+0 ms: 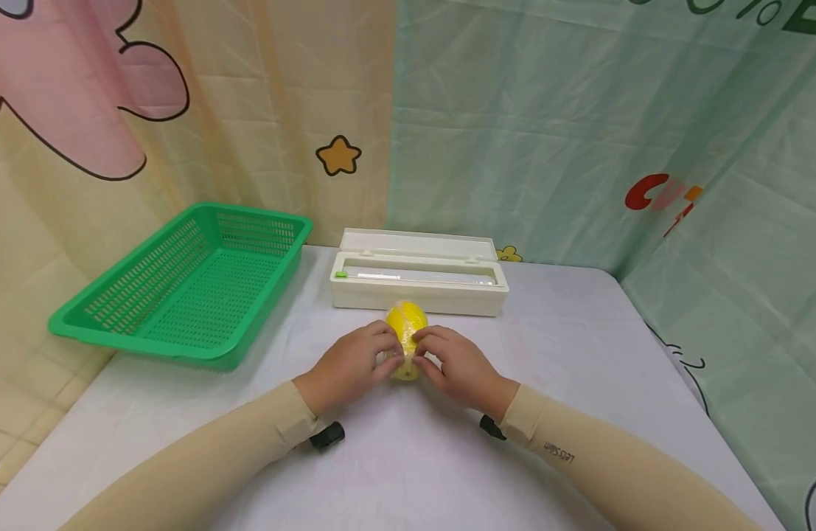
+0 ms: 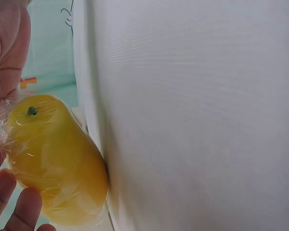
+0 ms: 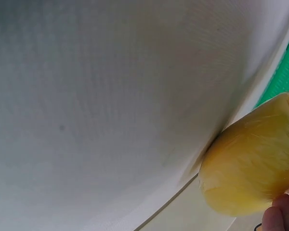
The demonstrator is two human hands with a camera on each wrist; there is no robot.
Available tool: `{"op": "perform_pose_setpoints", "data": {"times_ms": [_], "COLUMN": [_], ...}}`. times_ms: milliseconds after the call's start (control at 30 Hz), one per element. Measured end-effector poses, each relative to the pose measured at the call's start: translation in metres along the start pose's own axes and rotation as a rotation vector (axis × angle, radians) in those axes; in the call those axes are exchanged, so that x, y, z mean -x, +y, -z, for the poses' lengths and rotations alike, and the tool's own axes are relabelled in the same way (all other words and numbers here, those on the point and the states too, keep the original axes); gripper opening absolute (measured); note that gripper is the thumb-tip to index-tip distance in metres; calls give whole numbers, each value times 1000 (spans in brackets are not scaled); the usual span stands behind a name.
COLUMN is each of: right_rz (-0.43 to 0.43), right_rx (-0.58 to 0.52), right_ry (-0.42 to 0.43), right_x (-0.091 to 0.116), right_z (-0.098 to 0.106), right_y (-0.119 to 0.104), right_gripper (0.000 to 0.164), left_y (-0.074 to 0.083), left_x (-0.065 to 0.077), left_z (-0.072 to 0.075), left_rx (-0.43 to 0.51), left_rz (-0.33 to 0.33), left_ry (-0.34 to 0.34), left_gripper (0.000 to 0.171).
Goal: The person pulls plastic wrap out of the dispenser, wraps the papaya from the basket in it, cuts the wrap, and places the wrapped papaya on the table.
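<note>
A yellow fruit (image 1: 408, 322) with a small green stem lies on the table, wrapped in clear cling film (image 2: 1, 127); its exact kind is unclear. My left hand (image 1: 361, 361) is at its left side, with thumb and fingers bent together at the film. From the right, my right hand (image 1: 457, 365) pinches the film near the top side of the fruit. In the left wrist view the film is bunched between the two hands. Yellow skin (image 3: 250, 159) shows under smooth, shiny film in the right wrist view, where only a few fingertips appear.
Just behind the fruit stands a long white cling film dispenser box (image 1: 417, 299), lid raised, with a green slider at its left end. A green plastic basket (image 1: 225, 354) sits at the back left. Printed curtains (image 1: 514, 133) hang around the white-covered table (image 1: 567, 324).
</note>
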State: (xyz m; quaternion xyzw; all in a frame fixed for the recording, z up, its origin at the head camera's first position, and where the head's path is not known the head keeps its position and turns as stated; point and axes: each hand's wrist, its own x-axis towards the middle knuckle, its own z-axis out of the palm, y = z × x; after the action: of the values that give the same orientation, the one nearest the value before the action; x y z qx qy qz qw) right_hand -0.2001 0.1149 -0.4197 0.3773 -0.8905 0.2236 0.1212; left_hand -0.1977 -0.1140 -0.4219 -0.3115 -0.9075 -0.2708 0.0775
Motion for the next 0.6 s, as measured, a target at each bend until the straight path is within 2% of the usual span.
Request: {"op": "perform_pose_setpoints", "data": {"times_ms": [300, 500, 600], "right_rz": [-30, -35, -49], "right_rx": [-19, -21, -35], "right_ry": [11, 37, 53], "right_x": [-3, -5, -7], "right_z": [-1, -2, -3], "right_y": [-1, -1, -1], "right_gripper": [7, 6, 6], "left_y": [-2, -4, -7], "left_x": [-4, -7, -9], "left_z": [-3, -3, -3], "left_rx": [110, 176, 197], "left_rz": [87, 158, 167], "left_ry": [36, 50, 42], "left_gripper": [9, 32, 36]}}
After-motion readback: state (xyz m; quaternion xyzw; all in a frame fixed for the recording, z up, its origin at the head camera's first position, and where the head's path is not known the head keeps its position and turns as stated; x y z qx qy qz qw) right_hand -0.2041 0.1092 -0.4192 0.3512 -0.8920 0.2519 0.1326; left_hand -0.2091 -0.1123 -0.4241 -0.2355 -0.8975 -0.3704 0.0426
